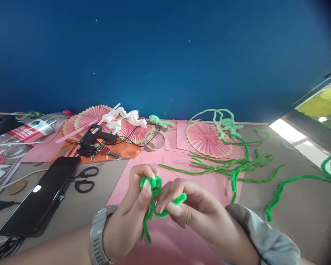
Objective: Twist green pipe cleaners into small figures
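Observation:
My left hand (135, 198) pinches a small coiled bundle of bright green pipe cleaner (156, 185) between thumb and fingers, with loose ends hanging below it. Just to its right, my right hand (193, 208) is closed on a free end of the green pipe cleaner, whose fuzzy tip sticks out past the thumb. Both hands are held above pink paper (124, 187). Beyond them lie several straight green pipe cleaners (217, 167), partly on the paper. A pale green twisted piece (157, 121) rests near the wall.
At left are a black phone (41, 195), scissors (85, 179), a black glue gun (95, 138) and a plastic bottle (33, 130). Pleated pink paper fans (209, 139) lie along the blue wall (165, 59). A curled green pipe cleaner (292, 180) is at right.

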Tool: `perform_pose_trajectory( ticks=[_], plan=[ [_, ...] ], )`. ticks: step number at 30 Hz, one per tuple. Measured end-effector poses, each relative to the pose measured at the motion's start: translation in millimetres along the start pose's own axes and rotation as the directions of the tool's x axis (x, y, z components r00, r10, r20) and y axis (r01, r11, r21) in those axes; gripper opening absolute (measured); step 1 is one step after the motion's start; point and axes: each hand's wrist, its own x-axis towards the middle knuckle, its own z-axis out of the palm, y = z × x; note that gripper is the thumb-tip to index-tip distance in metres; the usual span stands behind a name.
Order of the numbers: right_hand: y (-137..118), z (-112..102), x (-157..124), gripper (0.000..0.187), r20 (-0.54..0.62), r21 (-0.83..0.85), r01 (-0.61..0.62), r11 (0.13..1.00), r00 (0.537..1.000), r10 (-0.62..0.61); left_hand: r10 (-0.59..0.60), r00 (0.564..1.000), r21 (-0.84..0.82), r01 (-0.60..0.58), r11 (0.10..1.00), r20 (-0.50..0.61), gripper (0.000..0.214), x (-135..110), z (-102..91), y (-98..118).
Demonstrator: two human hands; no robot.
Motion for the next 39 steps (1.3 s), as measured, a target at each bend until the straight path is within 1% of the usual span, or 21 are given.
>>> perform_pose_trajectory(
  ticks=[3, 6, 8, 10, 11, 12, 14, 15, 17, 20, 21, 22, 23, 24, 27, 30, 32, 33, 35, 37, 39],
  plan=[
    [-2.8, 0.8, 1.1, 0.014, -0.112, -0.082, -0.057, 0.995, 0.993, 0.048, 0.037, 0.994, -0.012, -0.036, 0.999, 0.101, 0.01, 2.1, 1.5, 2.0],
    [-3.8, 1.3, 1.2, 0.014, -0.211, -0.094, -0.084, 0.992, 0.976, 0.063, 0.024, 0.997, 0.018, -0.026, 1.0, 0.076, 0.006, 1.5, 1.5, 1.2],
    [-2.0, 1.4, 0.0, 0.014, -0.264, -0.149, -0.059, 0.987, 0.964, 0.017, 0.02, 0.999, 0.018, -0.021, 1.0, 0.046, 0.006, 0.2, 0.7, -1.3],
    [0.7, 0.2, -2.1, 0.011, -0.305, -0.323, -0.015, 0.946, 0.948, -0.089, 0.029, 0.999, -0.01, -0.028, 1.0, 0.045, 0.007, -1.1, 0.5, -3.8],
    [1.7, -1.0, -3.2, 0.008, -0.296, -0.45, 0.019, 0.893, 0.94, -0.17, 0.023, 0.999, -0.026, -0.021, 0.999, 0.047, 0.007, -1.7, 0.9, -4.7],
    [2.2, -2.6, -4.1, 0.005, -0.255, -0.581, 0.063, 0.811, 0.933, -0.255, 0.007, 0.999, -0.039, -0.005, 0.999, 0.051, 0.007, -2.1, 1.7, -5.3],
    [1.3, -6.7, -4.8, 0.016, -0.106, -0.78, 0.167, 0.603, 0.915, -0.39, -0.041, 0.998, -0.057, 0.044, 0.997, 0.055, 0.008, -2.8, 4.3, -5.9],
    [0.2, -9.0, -4.5, 0.023, -0.031, -0.839, 0.207, 0.503, 0.905, -0.424, -0.066, 0.996, -0.066, 0.07, 0.995, 0.056, 0.008, -2.9, 5.7, -6.1],
    [-2.6, -13.5, -3.3, 0.032, 0.095, -0.908, 0.263, 0.328, 0.888, -0.449, -0.113, 0.99, -0.104, 0.121, 0.987, 0.082, 0.01, -2.6, 8.2, -7.1],
    [-4.7, -19.2, -1.8, 0.037, 0.259, -0.946, 0.319, 0.067, 0.86, -0.439, -0.182, 0.971, -0.189, 0.21, 0.959, 0.154, 0.016, -1.0, 9.4, -9.9],
    [-4.7, -20.5, -1.7, 0.038, 0.309, -0.937, 0.348, 0.011, 0.847, -0.433, -0.195, 0.966, -0.213, 0.229, 0.95, 0.169, 0.019, -0.3, 9.1, -10.7],
    [-4.4, -21.4, -1.8, 0.038, 0.347, -0.925, 0.38, -0.011, 0.832, -0.434, -0.2, 0.964, -0.232, 0.238, 0.943, 0.178, 0.021, 0.3, 8.7, -11.3],
    [-4.1, -22.0, -2.0, 0.038, 0.361, -0.915, 0.404, 0.002, 0.82, -0.444, -0.201, 0.963, -0.246, 0.241, 0.939, 0.178, 0.022, 0.8, 8.2, -11.6],
    [-3.9, -22.2, -2.3, 0.037, 0.351, -0.909, 0.415, 0.041, 0.813, -0.464, -0.197, 0.965, -0.256, 0.237, 0.937, 0.174, 0.022, 1.1, 7.7, -11.5],
    [-4.5, -21.3, -3.2, 0.035, 0.254, -0.904, 0.392, 0.171, 0.814, -0.522, -0.19, 0.966, -0.242, 0.229, 0.943, 0.174, 0.024, 1.0, 6.6, -9.5],
    [-6.6, -19.5, -3.9, 0.039, 0.265, -0.886, 0.414, 0.208, 0.822, -0.505, -0.183, 0.962, -0.151, 0.215, 0.965, 0.202, 0.018, 1.0, 6.7, -6.2],
    [-8.2, -18.2, -4.1, 0.041, 0.262, -0.884, 0.412, 0.222, 0.828, -0.496, -0.142, 0.966, -0.08, 0.163, 0.983, 0.216, 0.017, 2.0, 7.1, -4.4],
    [-9.1, -17.5, -4.0, 0.04, 0.224, -0.891, 0.383, 0.243, 0.837, -0.499, -0.116, 0.969, -0.055, 0.13, 0.99, 0.217, 0.017, 2.7, 7.2, -3.9],
    [-10.6, -15.9, -3.5, 0.036, 0.104, -0.904, 0.291, 0.314, 0.861, -0.498, -0.082, 0.974, -0.041, 0.092, 0.995, 0.213, 0.014, 3.9, 6.9, -3.9],
    [-12.1, -14.6, -2.5, 0.027, -0.012, -0.893, 0.203, 0.402, 0.881, -0.473, -0.106, 0.97, -0.053, 0.12, 0.991, 0.219, 0.011, 4.0, 5.6, -5.0],
    [-13.2, -14.0, -1.1, 0.019, -0.078, -0.859, 0.162, 0.486, 0.896, -0.436, -0.15, 0.963, -0.068, 0.169, 0.983, 0.225, 0.011, 2.5, 3.9, -6.4]
  ],
)
